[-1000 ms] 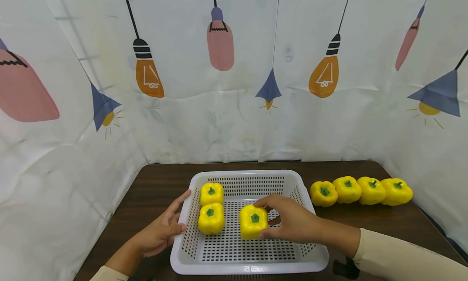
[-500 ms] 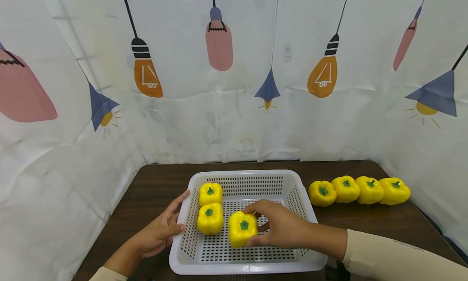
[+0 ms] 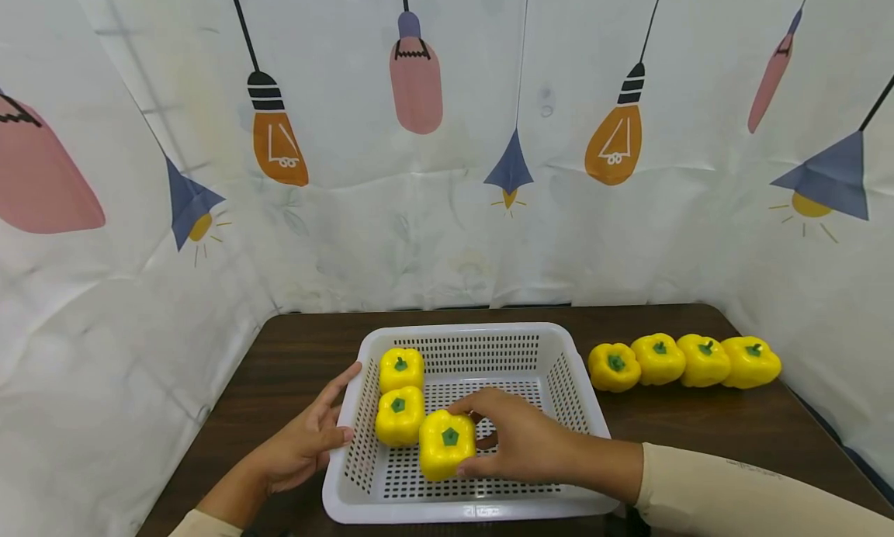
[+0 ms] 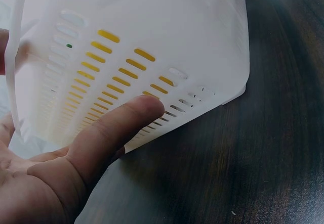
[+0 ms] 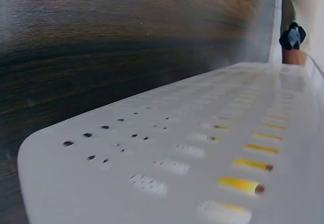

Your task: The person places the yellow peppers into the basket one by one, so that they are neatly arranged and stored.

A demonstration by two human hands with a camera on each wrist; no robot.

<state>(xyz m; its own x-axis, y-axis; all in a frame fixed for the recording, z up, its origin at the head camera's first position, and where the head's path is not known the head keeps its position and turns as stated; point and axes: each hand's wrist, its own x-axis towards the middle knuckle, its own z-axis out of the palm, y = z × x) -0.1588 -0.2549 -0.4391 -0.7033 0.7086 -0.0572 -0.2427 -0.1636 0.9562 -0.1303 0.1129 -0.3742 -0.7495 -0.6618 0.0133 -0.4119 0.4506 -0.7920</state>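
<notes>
With the head view read as a clock face centred on the white basket (image 3: 482, 513), a held pepper (image 3: 447, 445), yellow with a green stem, is found inside it towards 7 o'clock. It is pinched from its 3 o'clock side by the right hand (image 3: 513, 436), thumb and fingers being parted only by the pepper's width; whether the basket's floor is touched by it cannot be told. The basket's 9 o'clock side is touched by the left hand (image 3: 300, 448), whose fingers are fairly straight and spread, with nothing gripped. Within the basket, a far pepper (image 3: 401, 368) is placed at 10 o'clock and a near pepper (image 3: 400, 417) at 9 o'clock, just beside the held one. A row of four peppers (image 3: 686, 362) is set on the dark counter (image 3: 300, 351) between 2 and 3 o'clock. Behind, a lamp-printed white cloth (image 3: 419, 242) is hung at 12 o'clock.
</notes>
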